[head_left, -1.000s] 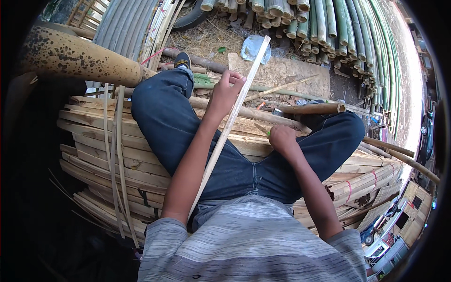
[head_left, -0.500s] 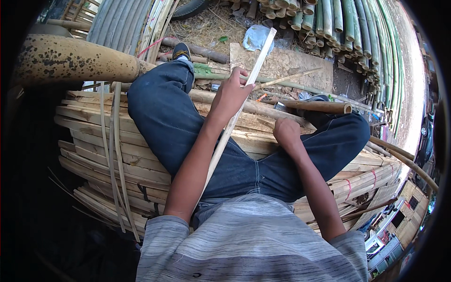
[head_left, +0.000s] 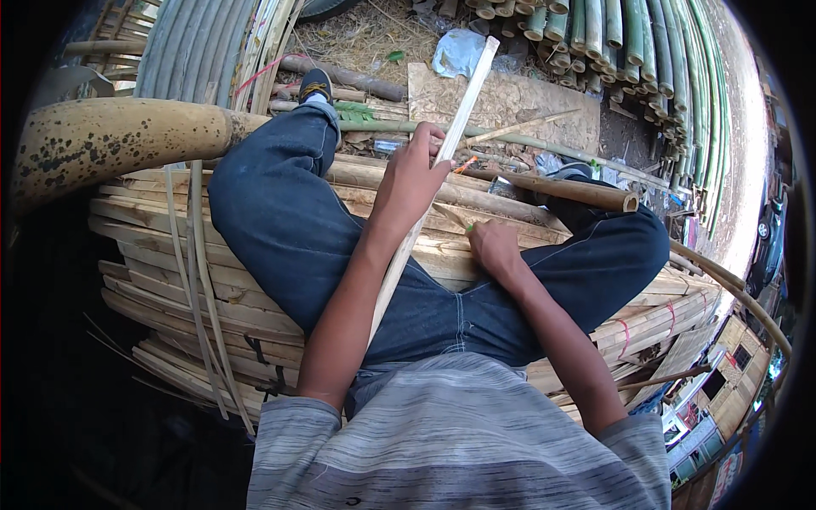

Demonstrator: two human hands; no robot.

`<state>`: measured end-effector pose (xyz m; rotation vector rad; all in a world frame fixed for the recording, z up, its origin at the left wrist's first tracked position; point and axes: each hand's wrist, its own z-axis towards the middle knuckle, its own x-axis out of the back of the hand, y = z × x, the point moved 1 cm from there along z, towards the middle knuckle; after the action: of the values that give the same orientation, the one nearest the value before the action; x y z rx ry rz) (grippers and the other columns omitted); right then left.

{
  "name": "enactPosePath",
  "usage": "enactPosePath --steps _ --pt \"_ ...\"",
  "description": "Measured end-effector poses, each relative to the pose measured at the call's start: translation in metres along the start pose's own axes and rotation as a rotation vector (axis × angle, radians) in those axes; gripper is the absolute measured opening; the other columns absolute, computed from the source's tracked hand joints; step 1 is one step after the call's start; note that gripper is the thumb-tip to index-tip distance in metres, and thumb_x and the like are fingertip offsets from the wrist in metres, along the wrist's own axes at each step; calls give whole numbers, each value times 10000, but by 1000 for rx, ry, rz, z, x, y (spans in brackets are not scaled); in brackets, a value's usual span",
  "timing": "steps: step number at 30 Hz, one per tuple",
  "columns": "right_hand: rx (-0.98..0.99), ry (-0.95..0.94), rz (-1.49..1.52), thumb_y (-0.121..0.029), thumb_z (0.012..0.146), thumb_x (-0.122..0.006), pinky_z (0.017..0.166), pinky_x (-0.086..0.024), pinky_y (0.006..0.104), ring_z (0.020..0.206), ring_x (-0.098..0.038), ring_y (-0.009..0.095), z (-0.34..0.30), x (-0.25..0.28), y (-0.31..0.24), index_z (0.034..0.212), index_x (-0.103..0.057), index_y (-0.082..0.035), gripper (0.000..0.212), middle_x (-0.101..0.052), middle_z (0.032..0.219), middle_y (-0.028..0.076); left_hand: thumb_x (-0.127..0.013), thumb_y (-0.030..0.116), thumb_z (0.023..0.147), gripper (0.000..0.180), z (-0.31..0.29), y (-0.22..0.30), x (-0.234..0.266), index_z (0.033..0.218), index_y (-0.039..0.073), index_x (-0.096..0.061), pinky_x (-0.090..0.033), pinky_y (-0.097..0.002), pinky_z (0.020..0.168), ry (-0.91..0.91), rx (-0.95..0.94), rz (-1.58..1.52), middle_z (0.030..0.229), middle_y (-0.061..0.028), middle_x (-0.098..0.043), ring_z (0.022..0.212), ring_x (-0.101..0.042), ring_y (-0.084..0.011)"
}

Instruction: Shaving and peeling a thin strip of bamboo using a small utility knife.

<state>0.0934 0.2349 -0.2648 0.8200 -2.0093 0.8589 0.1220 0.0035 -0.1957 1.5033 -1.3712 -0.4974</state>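
A long, pale bamboo strip runs slantwise from beside my left forearm up past my knees. My left hand is closed around its middle, thumb on the strip's right side. Lower and to the right, my right hand is closed in a fist above my lap. From it a narrow, blade-like tool points up and left toward the strip, with a small green spot at the fist. Most of this tool is hidden by my fingers, and whether its tip touches the strip I cannot tell.
Split bamboo slats are stacked beneath my legs. A thick, spotted bamboo pole juts in at left. A cut bamboo pole lies by my right foot. Bundled green poles lie at far right, near a flat board and a plastic bag.
My right hand has moved a little left, closer to the bamboo strip. My left hand keeps its grip on the strip. The whole view has shifted slightly.
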Motion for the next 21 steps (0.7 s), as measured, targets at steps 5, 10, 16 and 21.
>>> enactPosePath --steps 5,10,16,21 --pt "-144 6 64 -250 857 -565 553 -506 479 597 -635 381 -10 31 -6 690 -646 -39 280 -624 641 199 -582 220 925 286 1 -2 7 1122 26 -510 -480 -347 682 63 66 -66 894 -147 -664 762 -634 -214" --pt "-269 -54 -91 -179 834 -534 580 -524 466 639 -661 351 -22 55 8 738 -660 -33 216 -655 708 193 -501 304 964 307 3 -4 8 1098 28 -522 -475 -385 716 62 177 -27 882 -174 -659 801 -644 -286" --pt "-295 -176 -105 -136 823 -477 642 -540 458 722 -680 341 -21 50 6 795 -678 -23 232 -681 792 191 -491 321 962 348 1 2 2 1097 2 -523 -472 -480 733 62 104 154 825 -231 -653 840 -631 -422" --pt "-259 -136 -125 -120 828 -474 643 -542 447 725 -680 329 -31 38 10 795 -676 -19 229 -677 791 193 -505 348 958 364 3 0 1 1093 14 -552 -471 -416 722 65 125 201 845 -185 -653 813 -643 -333"
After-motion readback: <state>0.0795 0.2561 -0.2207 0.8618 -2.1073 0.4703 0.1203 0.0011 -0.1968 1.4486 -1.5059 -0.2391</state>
